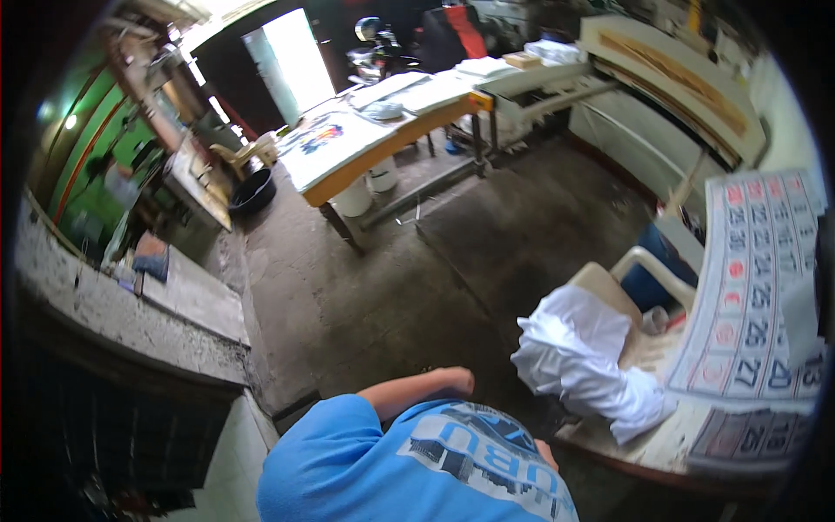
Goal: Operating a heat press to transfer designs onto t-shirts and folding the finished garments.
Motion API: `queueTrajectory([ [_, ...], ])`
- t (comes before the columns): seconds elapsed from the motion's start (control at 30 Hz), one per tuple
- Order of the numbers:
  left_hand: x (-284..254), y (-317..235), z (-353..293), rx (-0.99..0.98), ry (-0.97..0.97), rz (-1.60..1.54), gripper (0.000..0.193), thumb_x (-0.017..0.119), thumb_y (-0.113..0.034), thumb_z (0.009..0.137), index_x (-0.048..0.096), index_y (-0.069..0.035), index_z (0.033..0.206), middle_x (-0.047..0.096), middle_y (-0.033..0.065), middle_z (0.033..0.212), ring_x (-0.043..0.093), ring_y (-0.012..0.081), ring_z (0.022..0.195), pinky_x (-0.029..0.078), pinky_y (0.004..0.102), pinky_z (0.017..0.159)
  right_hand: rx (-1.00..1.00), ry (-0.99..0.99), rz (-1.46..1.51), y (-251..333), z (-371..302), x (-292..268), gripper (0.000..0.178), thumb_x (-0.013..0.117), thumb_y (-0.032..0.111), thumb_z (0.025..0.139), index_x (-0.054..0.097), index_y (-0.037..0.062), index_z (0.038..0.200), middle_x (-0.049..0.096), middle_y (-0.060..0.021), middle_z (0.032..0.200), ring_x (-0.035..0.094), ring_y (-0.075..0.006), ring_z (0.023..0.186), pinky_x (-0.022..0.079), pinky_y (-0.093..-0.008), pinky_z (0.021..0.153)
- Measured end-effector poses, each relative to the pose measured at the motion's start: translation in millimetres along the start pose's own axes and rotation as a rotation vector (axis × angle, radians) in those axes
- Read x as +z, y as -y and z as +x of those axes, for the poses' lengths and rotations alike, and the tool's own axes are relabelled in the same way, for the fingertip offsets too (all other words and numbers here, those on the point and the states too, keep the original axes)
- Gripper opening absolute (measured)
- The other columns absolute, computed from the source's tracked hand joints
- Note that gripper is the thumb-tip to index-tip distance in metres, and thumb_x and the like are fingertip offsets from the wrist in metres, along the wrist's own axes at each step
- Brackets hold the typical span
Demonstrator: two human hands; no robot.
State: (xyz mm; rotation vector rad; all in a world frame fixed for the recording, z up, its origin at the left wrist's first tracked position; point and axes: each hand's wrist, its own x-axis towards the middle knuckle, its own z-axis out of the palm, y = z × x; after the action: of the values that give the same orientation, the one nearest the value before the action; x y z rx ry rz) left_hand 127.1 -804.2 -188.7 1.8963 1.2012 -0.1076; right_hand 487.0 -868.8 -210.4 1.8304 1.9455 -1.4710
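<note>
My left arm, in a blue T-shirt sleeve, bends across in front of my chest. At its end my left hand (pixel 457 380) is curled into a fist over the floor, with nothing seen in it. Only a sliver of skin by the shirt's right side shows of my right hand (pixel 546 453); its fingers are hidden behind the blue printed shirt (pixel 348 457). To the right of both hands, apart from them, a crumpled white cloth (pixel 574 344) drapes over a beige plastic chair (pixel 648 270) and the edge of a table (pixel 600 435).
Calendar sheets (pixel 739 296) cover the right-hand table. Ahead stands a long wooden-edged table (pixel 374 148) with white sheets and a coloured print, white buckets (pixel 352 200) under it. A black basin (pixel 252 193) lies far left. A low wall (pixel 130 322) runs along the left.
</note>
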Motion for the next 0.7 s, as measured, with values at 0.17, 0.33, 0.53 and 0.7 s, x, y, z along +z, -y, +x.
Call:
queueTrajectory([
  [0.17,94.7,93.5,-14.8,-0.165,0.176,-0.551,0.040,0.054,-0.030,0.077,0.056,-0.013,0.113,0.056,0.0009,0.112,0.051,0.0144,0.103,0.039,0.0298,0.088,0.108,0.035,-0.255,36.7,40.6,-40.8,0.023,0.058,0.020,0.069,0.065,0.0059,0.086,0.063,-0.0147,0.088,0.060,-0.0293,0.084,0.047,-0.0354,0.076],
  [0.33,40.9,89.9,-24.3,-0.297,0.233,-0.451,0.041,0.052,-0.031,0.079,0.054,-0.013,0.116,0.054,-0.0012,0.115,0.049,0.0163,0.106,0.037,0.0311,0.090,0.255,0.024,-0.107,69.9,82.0,-54.4,0.023,0.056,0.020,0.069,0.065,0.0061,0.086,0.063,-0.0155,0.089,0.060,-0.0273,0.085,0.046,-0.0342,0.078],
  [0.53,33.9,153.8,-30.5,-0.583,0.342,-0.773,0.029,0.055,-0.026,0.077,0.063,-0.017,0.102,0.062,0.0002,0.096,0.056,0.0125,0.085,0.041,0.0294,0.080,-0.017,0.199,-0.231,170.8,119.6,-26.1,0.033,0.059,0.029,0.074,0.062,0.0073,0.099,0.062,-0.0134,0.096,0.060,-0.0255,0.088,0.047,-0.0330,0.077],
  [0.7,10.6,177.0,-62.3,-0.571,0.171,-1.017,0.029,0.055,-0.028,0.077,0.063,-0.016,0.102,0.062,0.0012,0.095,0.056,0.0130,0.083,0.042,0.0313,0.080,-0.004,0.574,-0.091,214.9,150.3,8.0,0.049,0.055,0.040,0.079,0.052,0.0065,0.115,0.055,-0.0125,0.112,0.053,-0.0212,0.102,0.042,-0.0317,0.085],
])
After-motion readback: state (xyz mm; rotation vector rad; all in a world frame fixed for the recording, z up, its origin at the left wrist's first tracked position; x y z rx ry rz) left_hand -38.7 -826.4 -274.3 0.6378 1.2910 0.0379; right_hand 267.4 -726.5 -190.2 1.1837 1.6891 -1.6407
